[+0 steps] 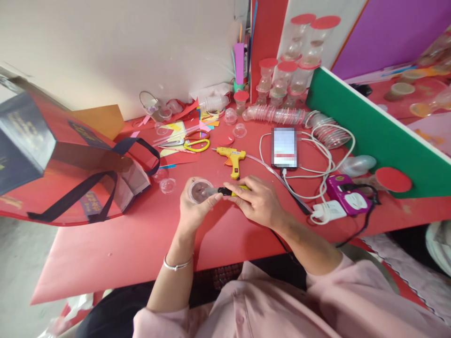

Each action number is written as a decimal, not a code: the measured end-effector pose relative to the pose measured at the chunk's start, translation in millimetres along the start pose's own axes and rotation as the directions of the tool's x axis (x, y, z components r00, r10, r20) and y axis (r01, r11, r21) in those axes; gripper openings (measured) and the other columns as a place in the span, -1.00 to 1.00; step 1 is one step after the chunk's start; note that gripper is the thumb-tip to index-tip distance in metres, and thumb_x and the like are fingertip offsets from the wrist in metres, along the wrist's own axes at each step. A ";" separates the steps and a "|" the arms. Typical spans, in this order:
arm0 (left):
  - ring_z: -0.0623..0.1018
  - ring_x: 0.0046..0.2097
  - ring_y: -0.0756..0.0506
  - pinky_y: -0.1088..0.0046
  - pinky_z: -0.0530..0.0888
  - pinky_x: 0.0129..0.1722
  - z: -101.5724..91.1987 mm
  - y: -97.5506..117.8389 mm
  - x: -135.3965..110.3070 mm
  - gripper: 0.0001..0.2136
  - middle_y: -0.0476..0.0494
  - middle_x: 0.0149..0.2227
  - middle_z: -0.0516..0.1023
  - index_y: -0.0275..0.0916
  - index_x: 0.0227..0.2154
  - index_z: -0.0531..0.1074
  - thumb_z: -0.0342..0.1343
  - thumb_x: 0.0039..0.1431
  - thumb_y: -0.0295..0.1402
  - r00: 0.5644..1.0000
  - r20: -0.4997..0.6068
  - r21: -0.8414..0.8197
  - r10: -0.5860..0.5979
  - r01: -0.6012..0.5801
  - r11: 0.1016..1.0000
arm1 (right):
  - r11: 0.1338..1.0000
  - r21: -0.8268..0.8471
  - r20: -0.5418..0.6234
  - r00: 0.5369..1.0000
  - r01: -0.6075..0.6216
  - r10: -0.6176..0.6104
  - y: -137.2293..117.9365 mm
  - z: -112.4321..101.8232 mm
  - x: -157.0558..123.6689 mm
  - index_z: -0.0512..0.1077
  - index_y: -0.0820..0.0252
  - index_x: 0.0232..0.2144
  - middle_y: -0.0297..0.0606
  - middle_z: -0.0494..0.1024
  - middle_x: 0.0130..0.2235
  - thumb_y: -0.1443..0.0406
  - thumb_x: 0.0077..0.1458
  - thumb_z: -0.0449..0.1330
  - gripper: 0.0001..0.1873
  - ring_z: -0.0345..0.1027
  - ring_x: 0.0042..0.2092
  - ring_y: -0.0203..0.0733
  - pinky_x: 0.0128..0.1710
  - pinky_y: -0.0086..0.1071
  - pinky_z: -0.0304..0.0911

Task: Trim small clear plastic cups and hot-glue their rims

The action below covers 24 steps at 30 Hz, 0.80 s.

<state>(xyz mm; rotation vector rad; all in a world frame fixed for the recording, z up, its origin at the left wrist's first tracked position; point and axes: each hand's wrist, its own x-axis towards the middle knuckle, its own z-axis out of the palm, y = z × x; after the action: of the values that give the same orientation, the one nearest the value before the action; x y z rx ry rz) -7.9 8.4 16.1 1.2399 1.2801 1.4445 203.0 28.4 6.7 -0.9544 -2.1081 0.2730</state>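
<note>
One clear plastic cup [200, 188] sits in the curled fingers of the left hand [193, 209], above the red surface [141, 246]; just right of the cup, a yellow-and-black utility knife [227, 191] lies crosswise, tip pointing left at it, pinched between the right hand's [262, 202] fingers.

Red bag [68, 162] and green partition [369, 136]

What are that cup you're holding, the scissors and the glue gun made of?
The cup is probably clear, glossy plastic, as it's see-through. The scissors seem to have metal blades, silvery and shiny, and smooth plastic handles, brightly coloured. The glue gun looks like hard, smooth plastic, going by its even yellow body.
</note>
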 end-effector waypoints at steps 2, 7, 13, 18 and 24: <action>0.51 -0.34 -0.01 0.48 0.45 -0.33 -1.4 -0.7 0.4 -0.62 -0.04 -0.31 0.51 -0.21 -0.29 0.46 0.52 -0.10 -0.27 0.999 0.017 0.026 0.026 -0.027 0.999 | 1.000 0.010 -0.011 1.000 0.008 -0.008 0.8 0.5 -0.1 0.55 -0.01 0.12 -0.21 0.59 -0.21 0.18 0.30 0.28 -0.65 0.47 -0.17 -0.16 -0.15 -0.29 0.37; 0.50 -0.30 -0.01 0.47 0.45 -0.28 -4.1 -2.0 0.8 -0.60 -0.02 -0.28 0.50 -0.19 -0.24 0.46 0.52 -0.10 -0.32 0.997 0.058 0.054 0.041 -0.044 0.998 | 1.000 0.005 -0.003 1.000 0.018 -0.018 4.9 2.5 -0.3 0.55 -0.02 0.13 -0.21 0.59 -0.19 0.18 0.30 0.28 -0.63 0.47 -0.16 -0.16 -0.14 -0.29 0.37; 0.49 -0.31 -0.02 0.46 0.41 -0.29 -4.8 -3.4 0.5 -0.68 -0.01 -0.32 0.49 -0.20 -0.30 0.47 0.48 -0.06 -0.30 0.997 0.073 0.011 0.037 -0.038 0.999 | 0.996 -0.064 -0.013 0.998 0.064 -0.065 3.6 1.3 1.0 0.55 -0.06 0.13 -0.22 0.59 -0.20 0.15 0.30 0.28 -0.64 0.46 -0.16 -0.15 -0.14 -0.28 0.34; 0.45 -0.37 -0.01 0.46 0.38 -0.33 0.2 -1.8 -9.6 -0.69 0.01 -0.37 0.47 -0.20 -0.33 0.45 0.47 -0.04 -0.30 0.996 0.090 -0.083 0.022 -0.014 0.996 | 0.994 -0.076 0.010 0.997 0.076 -0.076 -7.0 -11.0 -4.4 0.56 0.00 0.12 -0.22 0.58 -0.23 0.15 0.32 0.26 -0.64 0.46 -0.17 -0.16 -0.14 -0.29 0.34; 0.48 -0.35 -0.02 0.47 0.41 -0.34 5.6 -0.7 -41.5 -0.65 -0.01 -0.34 0.49 -0.21 -0.30 0.47 0.50 -0.08 -0.27 1.000 0.025 -0.033 0.013 -0.012 0.999 | 0.997 -0.068 0.065 0.998 0.027 -0.023 -26.2 -25.6 -27.9 0.55 0.03 0.14 -0.23 0.57 -0.23 0.11 0.32 0.25 -0.61 0.45 -0.18 -0.16 -0.14 -0.31 0.33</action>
<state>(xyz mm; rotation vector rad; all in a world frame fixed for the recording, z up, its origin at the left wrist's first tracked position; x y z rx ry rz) 4.8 -30.9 9.3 1.2421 1.2290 1.4488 219.0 -12.6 20.2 -0.9702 -2.1987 0.2216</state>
